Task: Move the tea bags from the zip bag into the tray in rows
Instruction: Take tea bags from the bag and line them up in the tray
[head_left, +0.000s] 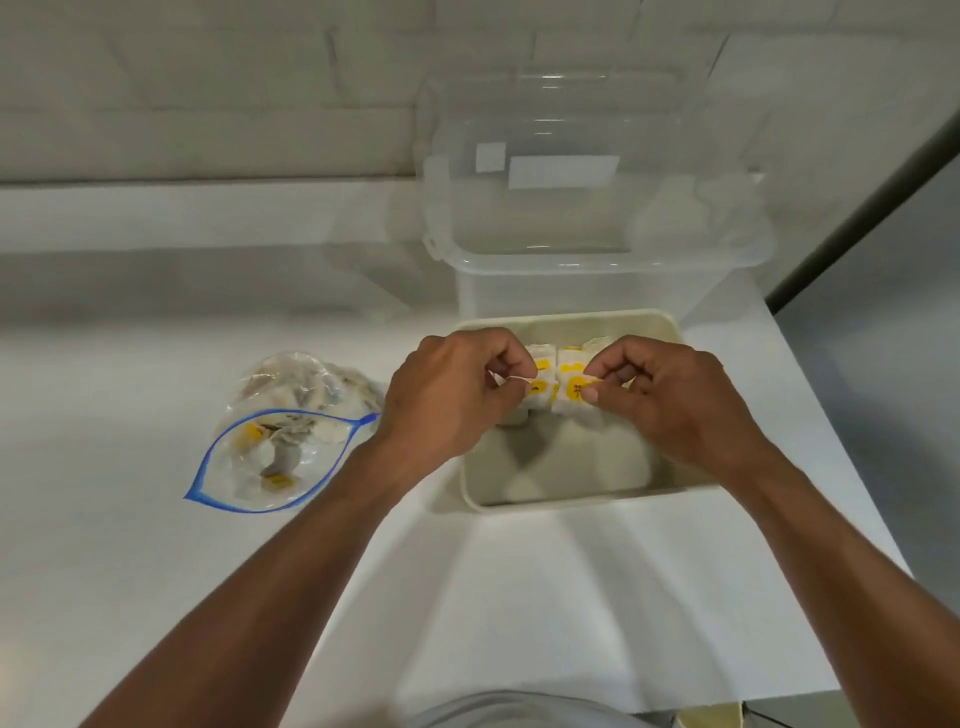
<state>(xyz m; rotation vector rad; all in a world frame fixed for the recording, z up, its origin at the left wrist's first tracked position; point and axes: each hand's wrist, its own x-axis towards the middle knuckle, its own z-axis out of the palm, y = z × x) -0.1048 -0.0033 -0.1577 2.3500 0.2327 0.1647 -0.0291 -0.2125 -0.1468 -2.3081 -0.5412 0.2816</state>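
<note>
Forearms (291, 571) over counter (130, 597) — left hand (452, 395) pinches string (515, 378), right hand (670, 395) pinches yellow tag (575, 387); tea bags (543, 402) in tray (571, 505) — zip bag (280, 447) open beside.

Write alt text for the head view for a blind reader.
The left hand and right hand pinch yellow-tagged tea bags at the far end of a cream tray. An open zip bag of more lies left of it; a clear container stands behind.
</note>
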